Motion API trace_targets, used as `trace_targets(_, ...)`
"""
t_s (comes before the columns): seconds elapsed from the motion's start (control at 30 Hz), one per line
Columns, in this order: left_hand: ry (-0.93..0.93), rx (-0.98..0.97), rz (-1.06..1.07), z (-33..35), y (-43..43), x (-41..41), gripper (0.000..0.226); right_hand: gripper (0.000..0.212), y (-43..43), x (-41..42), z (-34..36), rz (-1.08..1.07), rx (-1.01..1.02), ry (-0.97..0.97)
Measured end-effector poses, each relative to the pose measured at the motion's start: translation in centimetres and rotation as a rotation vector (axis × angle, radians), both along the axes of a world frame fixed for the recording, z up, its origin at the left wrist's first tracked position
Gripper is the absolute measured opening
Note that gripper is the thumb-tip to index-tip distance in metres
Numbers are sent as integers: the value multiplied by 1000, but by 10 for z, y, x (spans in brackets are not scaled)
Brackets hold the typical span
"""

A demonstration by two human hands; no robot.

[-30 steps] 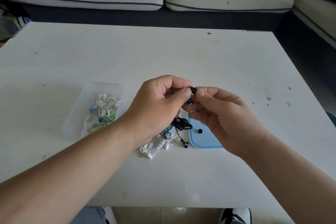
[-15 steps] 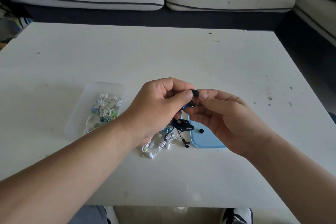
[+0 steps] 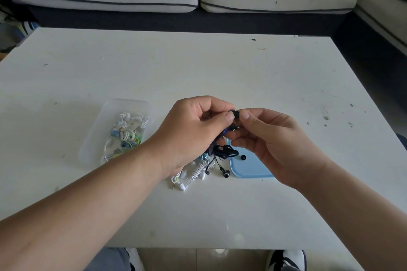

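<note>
Above the worktop, the left hand pinches a black earbud steady in its fingers. The right hand pinches its end, seemingly to work the tip. A loose tip lies on the lid below, within easy reach.

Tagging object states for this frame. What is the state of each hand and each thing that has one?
left hand: pinches the black earphone
right hand: pinches it from the other side
black earphone: held off the table, cord hanging down
clear box: open, holds coiled earphones
blue lid: off the box, flat on the table
ear tip: loose, lying on the lid
white earphones: heaped outside the box
</note>
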State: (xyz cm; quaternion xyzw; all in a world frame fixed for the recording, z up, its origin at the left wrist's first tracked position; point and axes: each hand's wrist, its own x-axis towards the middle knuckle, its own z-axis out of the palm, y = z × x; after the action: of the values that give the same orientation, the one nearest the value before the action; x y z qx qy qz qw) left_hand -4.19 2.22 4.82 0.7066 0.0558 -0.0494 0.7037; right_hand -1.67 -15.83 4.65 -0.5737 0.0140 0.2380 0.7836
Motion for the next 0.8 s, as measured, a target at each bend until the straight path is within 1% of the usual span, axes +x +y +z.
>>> trace_targets(0.13, 36, -72, -10, 2, 0, 1, 16, 39, -2, 2, 1, -1, 31, 34)
trace_targets(0.23, 75, -177, -51, 4, 0, 1, 21, 30, -5, 3, 1, -3, 49, 55)
trace_targets(0.37, 67, -194, -117, 6, 1, 1, 26, 29, -6, 5, 0, 17, 51, 67)
trace_targets(0.47, 78, -198, -50, 6, 2, 2, 30, 31, -7, 7, -1, -9, 46, 89)
trace_targets(0.53, 103, -187, -4, 6, 3, 2, 29, 26, -9, 8, -2, -59, 6, 103)
trace_targets(0.57, 117, -183, 10, 6, 4, 2, 25, 23, -11, 9, -4, -83, -64, 98)
trace_targets(0.6, 132, -188, 26, 6, 4, 2, 20, 20, -13, 9, -7, -88, -197, 74)
trace_targets(0.63, 148, -203, 44, 6, 5, 2, 16, 18, -14, 8, -11, -60, -397, 24)
trace_targets(0.7, 181, -251, 77, 4, 4, 3, 13, 17, -18, 6, -25, 91, -838, -119)
trace_targets(0.73, 199, -282, 89, 5, 4, 3, 12, 15, -19, 4, -32, 178, -992, -187)
trace_targets(0.77, 216, -313, 96, 5, 3, 3, 12, 13, -20, 3, -38, 247, -1091, -236)
trace_targets(0.8, 230, -338, 100, 5, 3, 4, 12, 8, -20, 2, -43, 302, -1146, -266)
